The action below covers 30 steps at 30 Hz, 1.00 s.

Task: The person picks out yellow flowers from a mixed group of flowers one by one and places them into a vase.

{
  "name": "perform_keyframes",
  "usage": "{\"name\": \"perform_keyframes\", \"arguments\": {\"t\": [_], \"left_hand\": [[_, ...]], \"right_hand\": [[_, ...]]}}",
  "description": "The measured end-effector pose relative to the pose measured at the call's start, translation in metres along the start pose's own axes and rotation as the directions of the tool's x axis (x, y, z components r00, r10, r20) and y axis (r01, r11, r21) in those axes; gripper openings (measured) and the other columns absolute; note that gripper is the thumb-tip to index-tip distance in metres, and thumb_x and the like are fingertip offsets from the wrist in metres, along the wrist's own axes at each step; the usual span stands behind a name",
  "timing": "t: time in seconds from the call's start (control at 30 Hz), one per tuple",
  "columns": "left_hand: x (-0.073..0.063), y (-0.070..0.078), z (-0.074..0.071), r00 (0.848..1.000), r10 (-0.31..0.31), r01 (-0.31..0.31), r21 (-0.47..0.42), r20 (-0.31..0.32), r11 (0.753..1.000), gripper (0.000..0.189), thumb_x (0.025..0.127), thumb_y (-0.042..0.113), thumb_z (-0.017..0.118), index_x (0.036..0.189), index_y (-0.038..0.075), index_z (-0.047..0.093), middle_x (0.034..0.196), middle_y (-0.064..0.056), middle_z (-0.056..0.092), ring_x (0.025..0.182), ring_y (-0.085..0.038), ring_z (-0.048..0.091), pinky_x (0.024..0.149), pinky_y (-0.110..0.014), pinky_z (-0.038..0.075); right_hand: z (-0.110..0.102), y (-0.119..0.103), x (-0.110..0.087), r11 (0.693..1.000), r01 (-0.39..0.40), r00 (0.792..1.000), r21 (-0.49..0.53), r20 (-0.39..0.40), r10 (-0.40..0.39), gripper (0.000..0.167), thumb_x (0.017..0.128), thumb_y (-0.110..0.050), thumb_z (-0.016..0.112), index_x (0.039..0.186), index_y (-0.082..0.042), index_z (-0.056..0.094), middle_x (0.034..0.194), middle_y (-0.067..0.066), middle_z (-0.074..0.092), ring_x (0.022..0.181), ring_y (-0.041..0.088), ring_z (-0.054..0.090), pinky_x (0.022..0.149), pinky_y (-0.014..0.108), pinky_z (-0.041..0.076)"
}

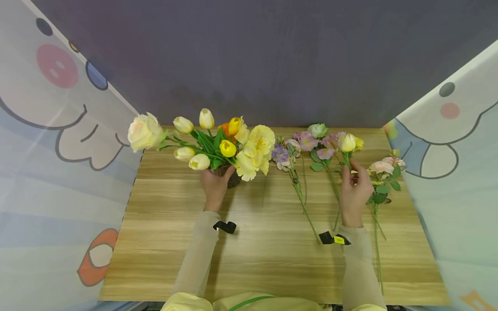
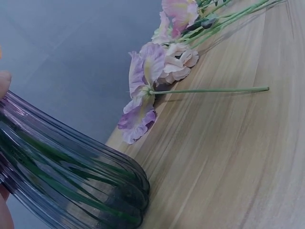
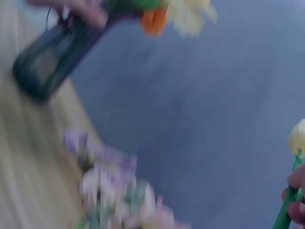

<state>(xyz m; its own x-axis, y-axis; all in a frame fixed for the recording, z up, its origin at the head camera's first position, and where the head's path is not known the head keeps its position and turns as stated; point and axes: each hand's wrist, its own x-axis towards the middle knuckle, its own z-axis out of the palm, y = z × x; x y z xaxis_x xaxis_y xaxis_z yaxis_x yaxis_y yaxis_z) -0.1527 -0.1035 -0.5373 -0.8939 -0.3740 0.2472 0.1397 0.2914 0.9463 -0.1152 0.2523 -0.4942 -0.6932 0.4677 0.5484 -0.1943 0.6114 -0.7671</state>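
Cream-white tulip with a green stem (image 1: 347, 142) rises from the right hand (image 1: 355, 192), thumb and fingers closed in a pinch on it, near the worktop's (image 1: 272, 259) far right corner. Left hand (image 1: 215, 188) curls round a ribbed, smoky glass vase (image 2: 71, 176) of flowers by the far edge. Between them lie ruffled purple blooms (image 1: 280, 153); pale pink roses (image 1: 382, 167) lie near the right edge.
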Motion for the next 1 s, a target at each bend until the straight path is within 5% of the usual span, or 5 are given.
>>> {"name": "perform_keyframes", "arguments": {"t": [0.23, 0.47, 0.67, 0.83, 1.0], "left_hand": [[0.000, -0.002, 0.001, 1.000, 0.027, -0.027, 0.003, 0.010, 1.000, 0.088, 0.082, 0.023, 0.090, 0.154, 0.008, 0.042, 0.148, -0.012, 0.057, 0.136, -0.028, 0.054, 0.115, -0.040, 0.044], [0.000, -0.004, 0.001, 1.000, 0.009, -0.009, -0.034, -0.005, 0.999, 0.090, 0.081, 0.021, 0.091, 0.155, 0.009, 0.039, 0.149, -0.011, 0.055, 0.139, -0.027, 0.052, 0.117, -0.038, 0.041], [0.000, -0.003, 0.002, 1.000, 0.006, -0.007, -0.063, -0.004, 0.998, 0.088, 0.082, 0.018, 0.090, 0.153, 0.008, 0.040, 0.148, -0.013, 0.056, 0.138, -0.028, 0.053, 0.116, -0.042, 0.042], [-0.001, -0.003, 0.003, 1.000, 0.020, -0.021, -0.022, -0.016, 1.000, 0.085, 0.082, 0.013, 0.089, 0.152, 0.007, 0.041, 0.145, -0.015, 0.058, 0.135, -0.031, 0.056, 0.113, -0.045, 0.045], [0.000, -0.004, 0.003, 1.000, 0.018, -0.019, -0.051, -0.022, 0.998, 0.082, 0.080, 0.006, 0.087, 0.150, 0.006, 0.045, 0.143, -0.015, 0.059, 0.134, -0.030, 0.056, 0.114, -0.046, 0.044]], "right_hand": [[0.011, -0.056, 0.002, 0.913, 0.002, 0.994, 0.408, -0.103, 0.044, 0.015, 0.096, 0.010, 0.061, 0.109, 0.014, 0.068, 0.091, -0.005, 0.068, 0.073, 0.000, 0.056, 0.067, 0.014, 0.045], [0.023, -0.102, -0.002, 0.621, -0.014, 0.995, 0.784, -0.050, 0.086, 0.013, 0.099, 0.006, 0.060, 0.111, 0.010, 0.062, 0.092, 0.013, 0.066, 0.071, 0.017, 0.065, 0.068, 0.024, 0.056], [0.039, -0.121, -0.012, 0.475, 0.008, 0.999, 0.880, -0.027, 0.033, 0.015, 0.101, 0.005, 0.058, 0.114, 0.011, 0.054, 0.093, 0.019, 0.068, 0.078, 0.024, 0.069, 0.068, 0.029, 0.059], [0.045, -0.137, -0.013, 0.284, 0.086, 0.992, 0.955, -0.110, 0.068, 0.022, 0.100, 0.001, 0.064, 0.110, 0.014, 0.049, 0.091, 0.027, 0.065, 0.080, 0.031, 0.068, 0.066, 0.033, 0.060], [0.050, -0.146, -0.016, 0.315, 0.192, 0.973, 0.930, -0.223, 0.063, 0.023, 0.100, -0.001, 0.064, 0.102, 0.013, 0.047, 0.089, 0.026, 0.063, 0.079, 0.029, 0.067, 0.065, 0.031, 0.061]]}}
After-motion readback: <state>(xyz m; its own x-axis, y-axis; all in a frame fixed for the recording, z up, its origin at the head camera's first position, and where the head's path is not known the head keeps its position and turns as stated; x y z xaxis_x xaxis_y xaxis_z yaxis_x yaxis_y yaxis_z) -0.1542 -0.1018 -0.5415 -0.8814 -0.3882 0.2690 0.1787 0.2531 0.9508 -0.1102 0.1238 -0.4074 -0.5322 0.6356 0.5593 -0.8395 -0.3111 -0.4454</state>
